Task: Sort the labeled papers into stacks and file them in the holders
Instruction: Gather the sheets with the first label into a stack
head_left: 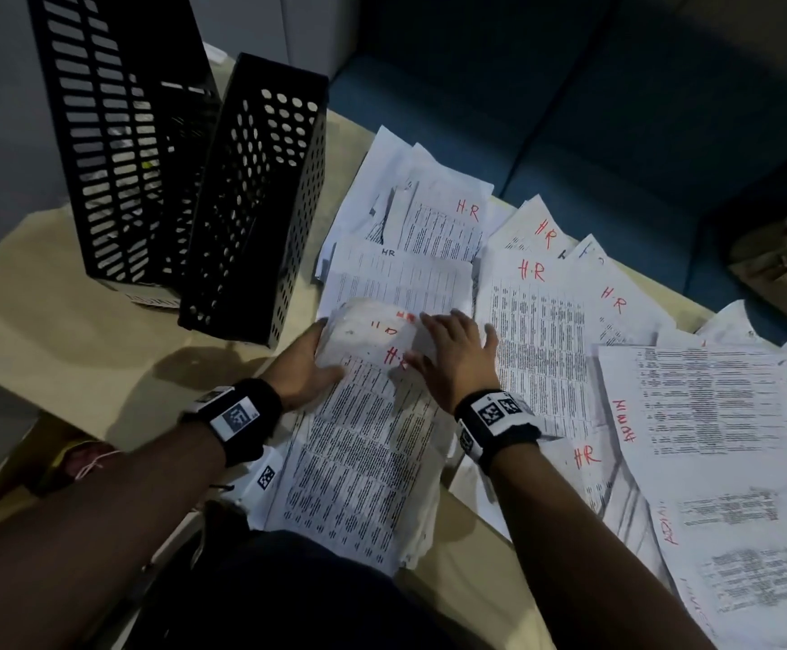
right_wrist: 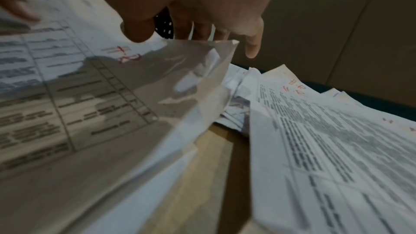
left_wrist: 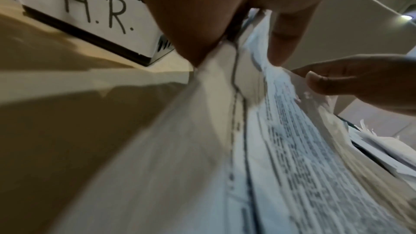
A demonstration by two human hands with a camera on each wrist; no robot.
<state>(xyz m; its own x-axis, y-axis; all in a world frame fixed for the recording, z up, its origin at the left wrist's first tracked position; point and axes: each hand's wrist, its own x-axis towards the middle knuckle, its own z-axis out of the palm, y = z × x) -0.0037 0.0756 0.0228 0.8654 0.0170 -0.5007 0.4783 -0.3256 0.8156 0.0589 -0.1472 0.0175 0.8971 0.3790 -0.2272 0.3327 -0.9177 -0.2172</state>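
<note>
A thick stack of printed papers marked "H.R" in red lies in front of me on the tan table. My left hand grips the stack's left edge, thumb on top. My right hand holds the stack's far end, thumb on the top sheet and fingers behind the curled-up edge. Two black perforated holders stand at the back left, a slotted one and a round-holed one. A holder's white "H.R." label shows in the left wrist view.
More loose HR sheets fan out to the right and behind the stack. Sheets marked ADMIN lie at the right near the table edge. A blue sofa with a brown bag stands beyond the table.
</note>
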